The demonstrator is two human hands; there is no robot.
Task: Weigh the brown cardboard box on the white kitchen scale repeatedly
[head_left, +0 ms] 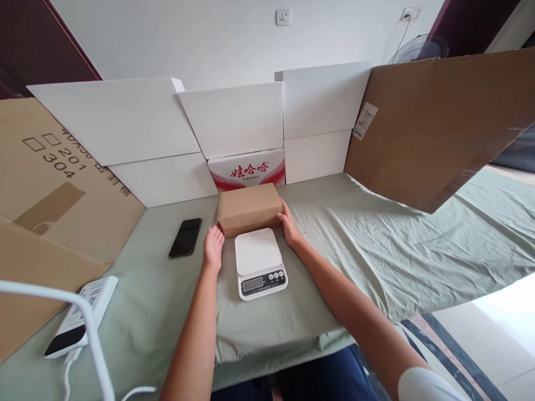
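The left hand, loosely open, is set against the left end of a box, just behind a scale; the box's right end is touched by the open right hand. Handling seems unfinished, the box not yet released.

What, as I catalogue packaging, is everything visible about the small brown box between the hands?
The box looks like plain brown cardboard, oblong, its top closed. It appears to lie flat on the green cloth, behind the white scale. The right hand touches its right end; the left hand is at its left.
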